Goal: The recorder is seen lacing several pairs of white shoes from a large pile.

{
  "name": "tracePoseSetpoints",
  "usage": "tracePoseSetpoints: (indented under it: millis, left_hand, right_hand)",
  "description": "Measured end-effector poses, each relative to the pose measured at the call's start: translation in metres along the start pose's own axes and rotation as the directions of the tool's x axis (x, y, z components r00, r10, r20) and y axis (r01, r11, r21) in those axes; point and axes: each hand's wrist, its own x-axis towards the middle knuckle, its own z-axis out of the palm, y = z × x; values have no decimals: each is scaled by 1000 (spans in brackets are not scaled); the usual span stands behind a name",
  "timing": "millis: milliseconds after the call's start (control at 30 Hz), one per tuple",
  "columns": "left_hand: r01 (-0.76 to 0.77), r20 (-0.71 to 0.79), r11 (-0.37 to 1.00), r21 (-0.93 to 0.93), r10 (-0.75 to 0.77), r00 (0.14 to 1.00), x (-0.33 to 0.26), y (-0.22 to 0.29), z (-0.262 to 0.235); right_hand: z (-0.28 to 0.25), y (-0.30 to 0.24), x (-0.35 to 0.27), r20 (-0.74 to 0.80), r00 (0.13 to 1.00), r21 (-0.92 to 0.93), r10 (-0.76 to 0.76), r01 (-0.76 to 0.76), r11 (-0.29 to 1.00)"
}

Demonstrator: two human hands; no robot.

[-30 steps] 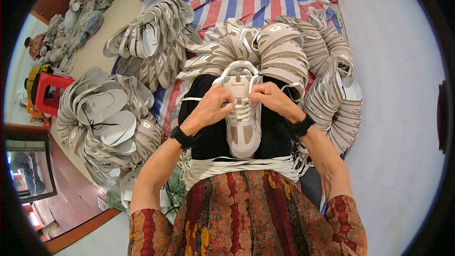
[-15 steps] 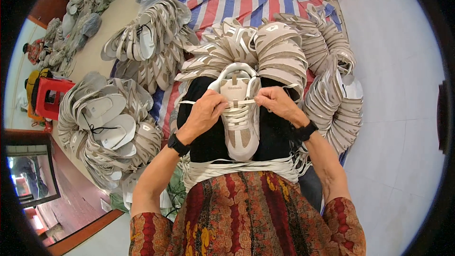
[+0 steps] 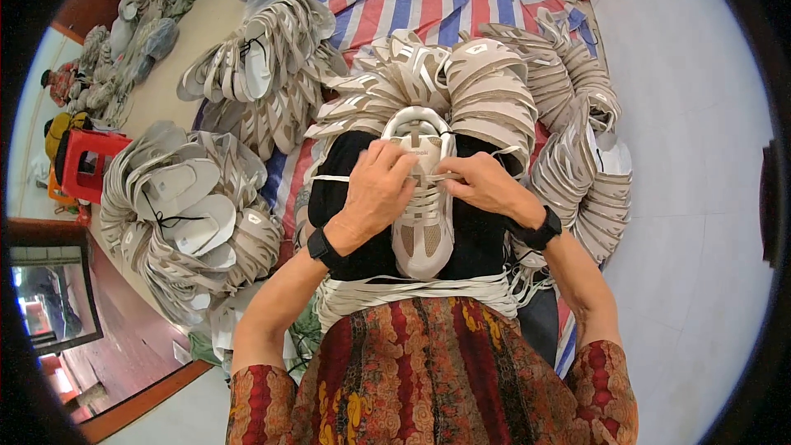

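Note:
A beige and white sneaker (image 3: 423, 251) rests on my black-clad lap, toe toward me, with a cream shoelace (image 3: 425, 208) threaded through its lower eyelets. My left hand (image 3: 377, 189) is closed at the tongue, its fingers bent over the lace; a loose lace end (image 3: 332, 178) sticks out to its left. Between thumb and forefinger, my right hand (image 3: 488, 185) pinches the lace at the shoe's right side, close to the left fingertips. Part of the tongue is hidden under the left fingers. Another bundle of cream laces (image 3: 416, 297) lies across my lap.
Curved stacks of flat, unassembled shoe uppers (image 3: 486, 91) surround my knees, with more at the left (image 3: 177, 214) and right (image 3: 581, 181). They lie on a striped red, white and blue sheet (image 3: 428, 0). A red stool (image 3: 86, 166) stands far left. Pale floor (image 3: 684, 198) runs along the right.
My left hand has moved right and slightly up over the shoe's tongue. The right hand has shifted slightly, and the two hands' fingertips are closer together at the lace.

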Motion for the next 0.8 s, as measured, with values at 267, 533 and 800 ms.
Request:
tracePoseSetpoints:
  millis: [267, 533, 800]
  left_hand:
    - [-197, 39, 968, -155, 205, 978, 1, 0, 8]
    - [-258, 148, 910, -323, 318, 937, -8, 2, -4]
    - [-99, 6, 957, -272, 105, 994, 4, 11, 22]
  right_hand:
    - [8, -26, -37, -7, 993, -36, -117, 117, 992]
    - [8, 0, 13, -224, 880, -514, -418, 257, 818]
    - [17, 16, 1, -230, 959, -343, -165, 78, 936]
